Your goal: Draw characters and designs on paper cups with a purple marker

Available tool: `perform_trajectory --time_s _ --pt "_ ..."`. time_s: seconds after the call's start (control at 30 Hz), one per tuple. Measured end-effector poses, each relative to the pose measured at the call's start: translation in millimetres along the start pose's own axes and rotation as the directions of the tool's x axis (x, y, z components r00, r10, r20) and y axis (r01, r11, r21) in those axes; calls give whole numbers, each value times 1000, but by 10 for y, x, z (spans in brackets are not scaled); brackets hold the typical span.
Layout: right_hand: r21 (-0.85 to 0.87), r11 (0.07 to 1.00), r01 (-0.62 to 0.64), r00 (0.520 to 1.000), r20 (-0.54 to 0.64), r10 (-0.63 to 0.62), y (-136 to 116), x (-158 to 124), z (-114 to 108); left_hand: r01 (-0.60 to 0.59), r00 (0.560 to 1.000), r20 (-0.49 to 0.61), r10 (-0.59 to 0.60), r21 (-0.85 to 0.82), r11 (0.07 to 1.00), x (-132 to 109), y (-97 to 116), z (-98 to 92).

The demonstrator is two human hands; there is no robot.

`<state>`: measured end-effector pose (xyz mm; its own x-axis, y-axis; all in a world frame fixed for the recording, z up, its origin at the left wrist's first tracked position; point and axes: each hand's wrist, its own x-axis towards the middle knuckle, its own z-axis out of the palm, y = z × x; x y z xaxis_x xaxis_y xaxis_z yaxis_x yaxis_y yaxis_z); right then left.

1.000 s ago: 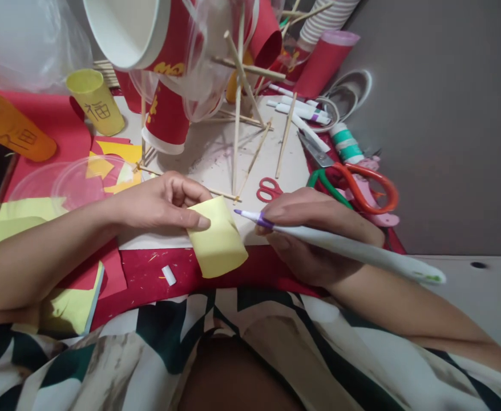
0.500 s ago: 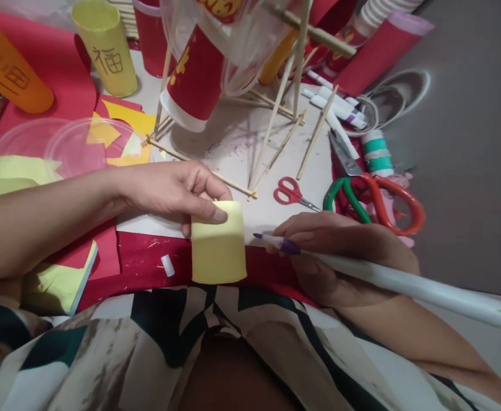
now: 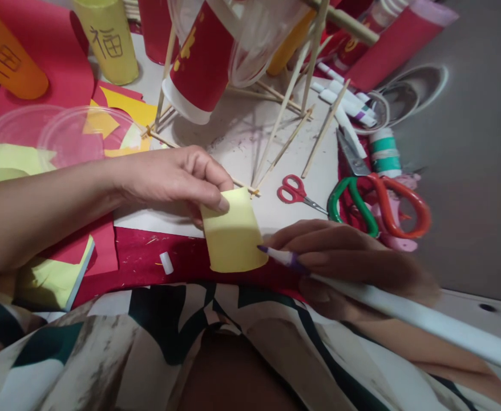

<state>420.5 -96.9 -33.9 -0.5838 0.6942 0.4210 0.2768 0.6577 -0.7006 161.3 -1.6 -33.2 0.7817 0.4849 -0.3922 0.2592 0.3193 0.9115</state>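
Between thumb and fingers, my left hand (image 3: 186,181) pinches the top left corner of a blank, slightly curved piece of yellow paper (image 3: 235,237). My right hand (image 3: 340,262) is closed around a long white marker (image 3: 387,302) with a purple tip. That tip points left and sits at the paper's right edge; whether it touches cannot be told. Beyond my hands lie small red-handled scissors (image 3: 295,190). A small white cap (image 3: 166,263) rests on the red cloth left of the paper.
A stick frame (image 3: 271,134) with a red paper cup (image 3: 201,63) stands ahead. Large scissors (image 3: 379,200), white markers (image 3: 348,108) and tape rolls are at right. A yellow cylinder (image 3: 112,48), an orange cylinder (image 3: 8,57), clear lids (image 3: 66,134) and coloured paper lie at left.
The yellow paper has tilted and shifted slightly right and up in my left hand. The marker tip has come to the paper's right edge. The view has moved a little.
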Motion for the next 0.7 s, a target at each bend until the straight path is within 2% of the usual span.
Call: perform_trajectory --time_s 0.13,0.33,0.47,0.6,0.7 --pt "78 986 148 980 120 -157 113 57 53 -12 1000 30 10 64 998 1 -35 14" --pt "89 969 233 957 157 -244 216 107 142 -16 999 -28 19 131 991 14 -74 10" --pt "30 970 243 952 182 -244 193 103 157 -29 999 -31 34 160 987 21 -108 -31" --pt "-3 968 249 951 192 -244 174 99 173 -54 997 69 42 177 983 21 -138 -58" --pt "-21 970 244 951 201 -235 174 100 185 -25 999 -22 29 152 988 18 -142 -60"
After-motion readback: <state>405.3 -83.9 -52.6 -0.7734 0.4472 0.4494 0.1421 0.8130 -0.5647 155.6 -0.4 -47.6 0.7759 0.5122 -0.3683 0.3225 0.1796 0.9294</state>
